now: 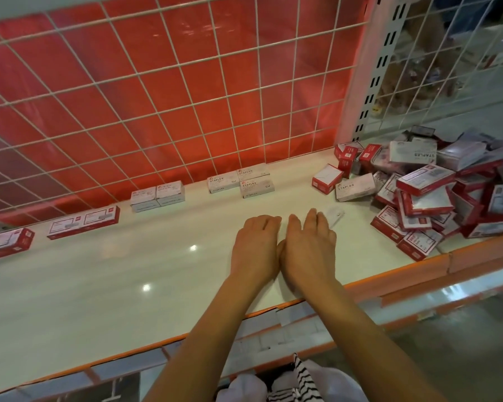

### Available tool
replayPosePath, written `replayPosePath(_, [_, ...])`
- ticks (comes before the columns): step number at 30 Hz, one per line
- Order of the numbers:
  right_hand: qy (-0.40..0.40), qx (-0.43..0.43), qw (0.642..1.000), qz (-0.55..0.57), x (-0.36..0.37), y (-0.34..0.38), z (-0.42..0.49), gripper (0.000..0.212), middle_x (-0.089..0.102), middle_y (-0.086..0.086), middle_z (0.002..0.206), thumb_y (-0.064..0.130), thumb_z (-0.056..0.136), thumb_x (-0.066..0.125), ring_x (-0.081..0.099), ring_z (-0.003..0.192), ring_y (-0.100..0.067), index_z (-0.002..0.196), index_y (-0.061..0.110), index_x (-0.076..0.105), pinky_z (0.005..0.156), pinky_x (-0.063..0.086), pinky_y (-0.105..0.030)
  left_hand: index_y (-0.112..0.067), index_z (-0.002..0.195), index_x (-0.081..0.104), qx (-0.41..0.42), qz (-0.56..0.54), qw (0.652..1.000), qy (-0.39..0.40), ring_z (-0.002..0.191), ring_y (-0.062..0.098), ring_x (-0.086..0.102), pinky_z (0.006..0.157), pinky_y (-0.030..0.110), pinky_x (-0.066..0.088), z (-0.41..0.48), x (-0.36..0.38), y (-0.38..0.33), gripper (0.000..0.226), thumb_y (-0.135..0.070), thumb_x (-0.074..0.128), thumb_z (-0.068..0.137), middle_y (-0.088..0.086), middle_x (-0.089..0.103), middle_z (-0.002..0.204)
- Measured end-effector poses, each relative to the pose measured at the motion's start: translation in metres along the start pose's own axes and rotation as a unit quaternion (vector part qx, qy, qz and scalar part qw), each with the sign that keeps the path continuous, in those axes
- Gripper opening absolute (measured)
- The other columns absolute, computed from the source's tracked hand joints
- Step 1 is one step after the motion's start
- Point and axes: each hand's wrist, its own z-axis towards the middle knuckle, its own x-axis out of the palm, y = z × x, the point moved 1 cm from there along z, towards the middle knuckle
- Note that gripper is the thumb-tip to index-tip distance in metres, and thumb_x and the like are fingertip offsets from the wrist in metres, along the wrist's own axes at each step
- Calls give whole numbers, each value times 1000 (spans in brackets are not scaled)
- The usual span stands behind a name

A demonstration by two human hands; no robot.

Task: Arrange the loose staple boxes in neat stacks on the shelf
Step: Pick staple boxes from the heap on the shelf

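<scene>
Wire grid (169, 91) w/ red backing fills the view beyond both hands. White shelf (99, 285) lies under them, its orange front edge (418, 271) crossing beneath the forearms. Pile of loose staple boxes (427, 187), red and white, jumbled at all angles, sits right of the right hand and reaches back to the grid, well apart from the fingers. Left hand (256, 245) and right hand (308, 248) lie side by side, palms down, approx. mid-shelf, thumbs touching. L fingers are loosely bent at the tips w/ nothing seen in them; R fingers are fairly straight and relaxed, also pinching nothing. Against the grid, far left of the L hand, is a low row of red boxes (83, 221), w/ another red group (8, 243) further left at the frame edge. Nearer, beyond-left of the L hand, is a 2-high white stack (157, 195). Straight beyond the hands are more white stacked boxes (240, 181), printed STAPLES. A lone red-sided box (327, 178) sits beyond-right, just short of the pile. Small flat white box (336, 214) lies just past the R fingertips; can't tell if they touch it.
</scene>
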Motion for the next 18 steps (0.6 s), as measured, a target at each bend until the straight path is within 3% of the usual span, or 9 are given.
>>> replayPosePath(3, [-4,-48,998,45,-4,11,-2,46,26,-16,153,18,98,36,26,139,-30,143,14,33,108,28,-37,-19,138,45,12,9,1000,1,127,20,39,104,28,32,-3,5,9,57,-22,65,84,1,47,139])
replayPosePath(8, [-31,-64,964,258,-14,16,-2,43,46,-7,140,3,93,41,47,123,-22,135,12,49,101,35,-25,-15,123,57,-7,-21,999,-39,116,24,49,95,31,41,-11,7,9,47,-24,66,78,3,59,123])
replayPosePath(11, [-76,-47,957,276,-12,8,2,47,46,-7,137,-3,89,45,40,125,-22,132,13,51,101,38,-29,-12,121,60,-56,-40,994,-81,117,26,49,94,34,41,-12,7,8,48,-32,68,79,6,59,125])
replayPosePath(14, [-54,-17,964,261,-8,-3,10,52,41,-6,144,-1,88,49,28,134,-21,138,15,44,107,30,-31,-12,118,62,-68,-49,992,-94,114,24,48,91,33,41,-10,5,6,46,-42,64,83,4,58,124])
replayPosePath(18, [-6,-23,965,262,-1,-13,17,59,49,-8,138,-4,85,50,41,128,-26,140,13,41,105,38,-37,-17,128,57,-70,-76,992,-71,116,19,46,94,28,39,-8,2,15,50,-41,64,84,0,56,127])
